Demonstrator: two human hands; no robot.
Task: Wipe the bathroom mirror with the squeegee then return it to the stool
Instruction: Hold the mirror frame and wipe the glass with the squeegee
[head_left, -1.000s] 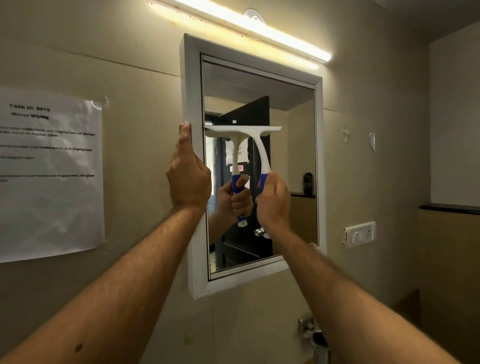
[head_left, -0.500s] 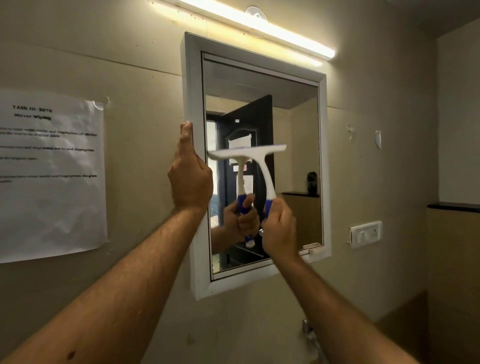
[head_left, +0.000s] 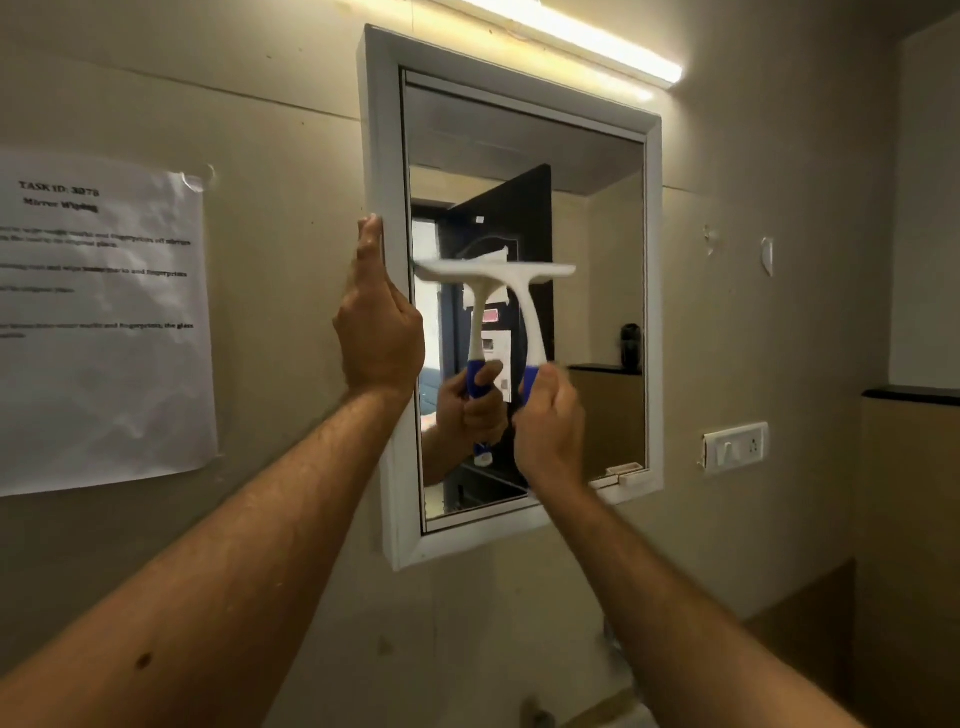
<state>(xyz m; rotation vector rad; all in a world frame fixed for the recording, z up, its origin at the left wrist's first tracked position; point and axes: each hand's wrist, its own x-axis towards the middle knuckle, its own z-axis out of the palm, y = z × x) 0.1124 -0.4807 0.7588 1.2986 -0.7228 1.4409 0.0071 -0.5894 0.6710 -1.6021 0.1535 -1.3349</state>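
Two bare forearms reach up from the bottom edge toward the wall. The right hand (head_left: 550, 426) is clenched around the blue grip of the squeegee (head_left: 511, 301), fingers wrapped tight so only the top of the grip shows above the fist. The white neck of the squeegee rises from the fist and ends in a wide white blade held level, its edge against the glass of the mirror (head_left: 597, 249) at about mid-height, toward the left half of the pane. The blade and the fist are a little blurred.

The left hand (head_left: 376, 332) grasps the left side of the mirror frame (head_left: 382, 130), the palm flat along the white outer edge and the fingers pointing upward; the fingertips are hidden behind the frame.

In the glass, the reflection shows a fist on the blue grip, a dark open door and a beige wall with a small dark object on a ledge. A small white catch sits at the lower right corner of the frame.

On the wall to the left of the mirror hangs a creased sheet of paper (head_left: 98, 322) with printed lines, headed "Mirror Wiping"; the smaller text is too blurred to read. To the right, near the mirror's lower corner, is a white switch plate (head_left: 735, 448). Above the mirror a lit tube light (head_left: 597, 44) runs along the wall. A dark ledge (head_left: 911, 396) caps the lower wall at far right.
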